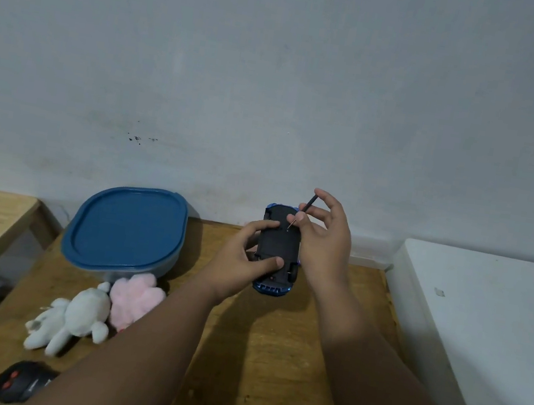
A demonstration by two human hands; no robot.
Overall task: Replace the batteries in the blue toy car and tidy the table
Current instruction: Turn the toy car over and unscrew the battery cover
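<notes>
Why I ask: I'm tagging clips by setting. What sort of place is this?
Likely a room at home: a wooden table by a bare painted wall, with plush toys, a lidded container and a blue toy car.

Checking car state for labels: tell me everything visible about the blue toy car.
The blue toy car is held belly-up over the wooden table: dark plastic underside facing up, glossy blue body showing at both ends, black wheels at the sides. The left hand grips its left side, fingers on the underside; the right hand pinches a thin screwdriver, tip on the underside.
</notes>
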